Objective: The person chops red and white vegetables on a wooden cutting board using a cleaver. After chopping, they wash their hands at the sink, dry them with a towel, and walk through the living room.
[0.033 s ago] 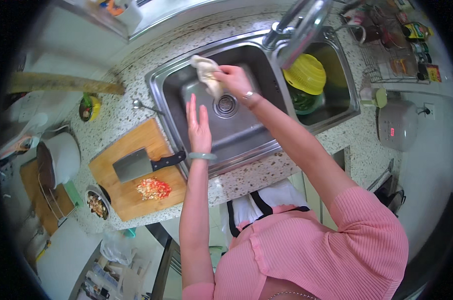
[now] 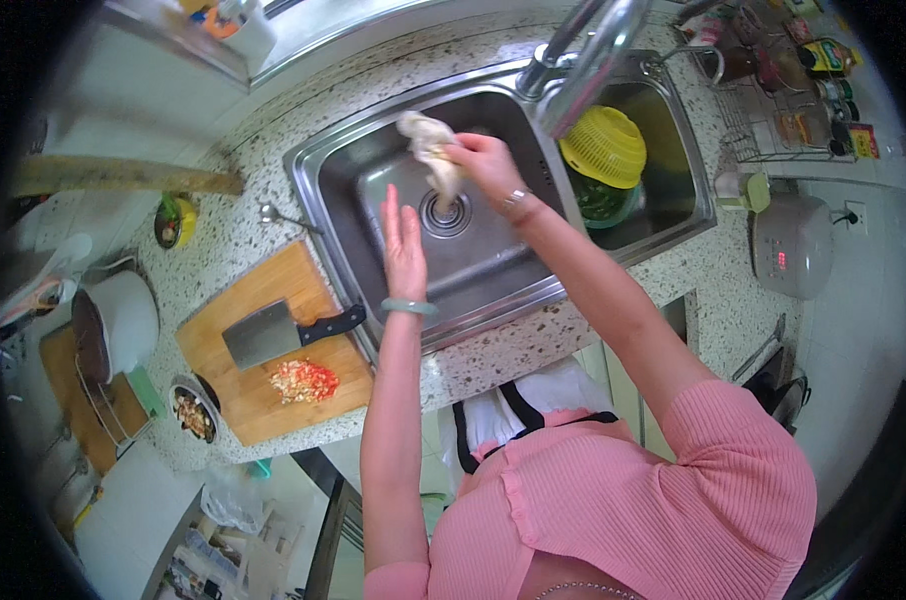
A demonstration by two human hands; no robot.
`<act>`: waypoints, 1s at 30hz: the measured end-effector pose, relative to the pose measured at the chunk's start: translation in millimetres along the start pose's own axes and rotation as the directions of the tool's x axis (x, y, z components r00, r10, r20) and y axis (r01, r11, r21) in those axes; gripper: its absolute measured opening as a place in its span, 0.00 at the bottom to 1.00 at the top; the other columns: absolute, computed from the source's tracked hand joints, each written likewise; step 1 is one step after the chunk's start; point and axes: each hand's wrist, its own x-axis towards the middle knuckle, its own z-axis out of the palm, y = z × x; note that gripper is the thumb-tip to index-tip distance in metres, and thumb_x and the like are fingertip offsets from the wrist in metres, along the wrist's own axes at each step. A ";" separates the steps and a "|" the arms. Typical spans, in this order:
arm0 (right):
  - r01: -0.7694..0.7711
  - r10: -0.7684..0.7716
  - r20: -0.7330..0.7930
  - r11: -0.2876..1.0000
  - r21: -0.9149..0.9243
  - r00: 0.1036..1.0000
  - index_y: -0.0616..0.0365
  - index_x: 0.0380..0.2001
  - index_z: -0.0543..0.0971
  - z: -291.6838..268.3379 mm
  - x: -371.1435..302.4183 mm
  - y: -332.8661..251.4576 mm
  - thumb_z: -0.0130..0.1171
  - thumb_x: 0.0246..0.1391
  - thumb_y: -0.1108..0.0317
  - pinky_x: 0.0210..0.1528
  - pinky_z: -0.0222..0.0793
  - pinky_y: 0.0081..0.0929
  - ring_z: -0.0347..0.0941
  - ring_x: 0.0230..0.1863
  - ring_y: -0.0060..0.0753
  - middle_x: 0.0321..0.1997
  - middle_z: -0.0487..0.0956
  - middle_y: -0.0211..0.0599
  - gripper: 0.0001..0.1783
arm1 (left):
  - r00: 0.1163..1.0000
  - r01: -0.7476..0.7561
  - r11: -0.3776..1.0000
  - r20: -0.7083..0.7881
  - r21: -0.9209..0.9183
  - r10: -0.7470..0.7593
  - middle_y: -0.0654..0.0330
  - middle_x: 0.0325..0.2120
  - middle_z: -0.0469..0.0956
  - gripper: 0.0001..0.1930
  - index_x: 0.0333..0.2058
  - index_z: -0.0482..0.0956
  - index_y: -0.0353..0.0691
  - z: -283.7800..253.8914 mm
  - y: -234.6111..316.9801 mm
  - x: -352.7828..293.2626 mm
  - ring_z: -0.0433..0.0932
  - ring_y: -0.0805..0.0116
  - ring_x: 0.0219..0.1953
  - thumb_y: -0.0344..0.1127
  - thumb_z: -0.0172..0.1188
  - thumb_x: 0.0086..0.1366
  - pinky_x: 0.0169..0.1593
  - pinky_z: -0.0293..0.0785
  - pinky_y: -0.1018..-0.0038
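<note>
My right hand (image 2: pixel 485 168) is closed on a crumpled off-white cloth (image 2: pixel 433 150) that hangs above the larger sink basin (image 2: pixel 363 165). The cloth's lower end is over the round drain (image 2: pixel 446 213). My left hand (image 2: pixel 404 250), fingers stretched out and holding nothing, is over the same basin, left of the drain and apart from the cloth. Near my left forearm, a cleaver (image 2: pixel 268 335) with a black handle lies on a wooden cutting board (image 2: pixel 258 270). Chopped red and pale bits (image 2: pixel 305 381) are heaped beside its blade.
A yellow strainer (image 2: pixel 605 148) rests over leafy greens (image 2: pixel 598 200) in the smaller basin. The faucet (image 2: pixel 588 60) reaches over the sink from behind. At left are a bowl (image 2: pixel 195 412) of chopped food and a white pot (image 2: pixel 128 310); a rice cooker (image 2: pixel 793 245) stands at right.
Both hands and the cloth have shifted slightly right over the basin, bringing the cloth's lower end over the drain. The whole view has tilted a little.
</note>
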 end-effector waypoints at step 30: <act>0.208 -0.289 -0.366 0.947 -0.244 0.885 0.62 0.41 0.80 -169.8 -10.7 30.9 0.54 0.59 0.69 0.46 0.72 0.32 0.76 0.41 0.39 0.44 0.80 0.37 0.11 | 0.930 0.302 0.949 0.245 -0.089 -0.273 0.58 0.64 0.62 0.31 0.68 0.56 0.49 142.9 -33.4 -12.8 0.68 0.64 0.60 0.52 0.51 0.71 0.55 0.71 0.65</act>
